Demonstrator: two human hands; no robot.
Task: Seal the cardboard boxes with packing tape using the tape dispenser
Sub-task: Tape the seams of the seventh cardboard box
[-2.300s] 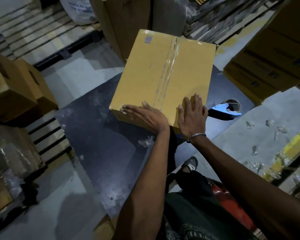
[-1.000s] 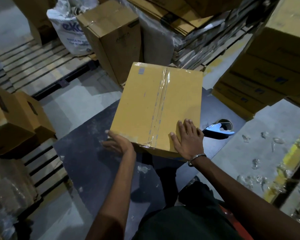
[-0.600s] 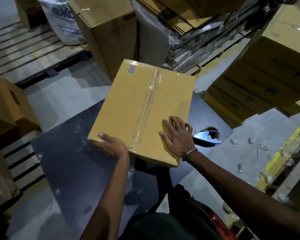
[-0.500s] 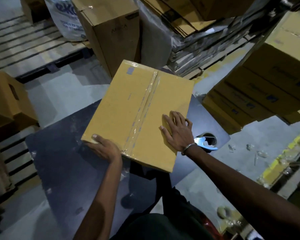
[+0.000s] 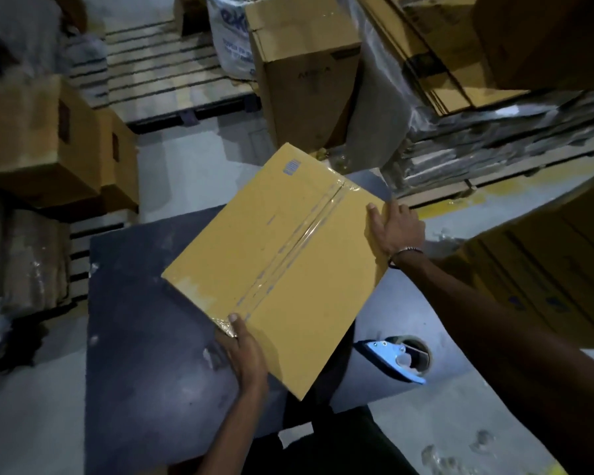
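A taped box (image 5: 275, 265) sits skewed on the dark desk (image 5: 141, 320), its near corner jutting past the desk's near edge. Clear tape (image 5: 288, 248) runs along its centre seam, from the far edge to the near edge, where it wrinkles over the side. A small blue printed mark (image 5: 291, 166) sits near the box's far corner; its writing is too small to read.

The left hand (image 5: 246, 354) holds the box's near edge at the tape's end, thumb on top and fingers under, out of sight. The right hand (image 5: 393, 224) grips the box's right corner, fingers wrapped over the edge; a bracelet (image 5: 405, 252) circles the wrist.

The dispenser (image 5: 396, 359), blue-handled with its roll, lies on the desk's right part, just beside the box's near-right edge and apart from both hands.

Around the desk the space is crowded. Beyond the far edge stands a tall carton (image 5: 302, 66) with faint, unreadable print, and behind it a white sack (image 5: 232, 39) with blue letters, only partly legible. Wrapped stacks of flat cardboard (image 5: 477, 97) rise at the far right, and a carton stack (image 5: 546, 275) with small blue marks crowds the right side, close to the right forearm. On the left are 2 brown cartons (image 5: 55, 142) and a pallet (image 5: 158, 77). Bare floor (image 5: 192, 166) lies open off the desk's far-left corner, and the desk's left part is bare.
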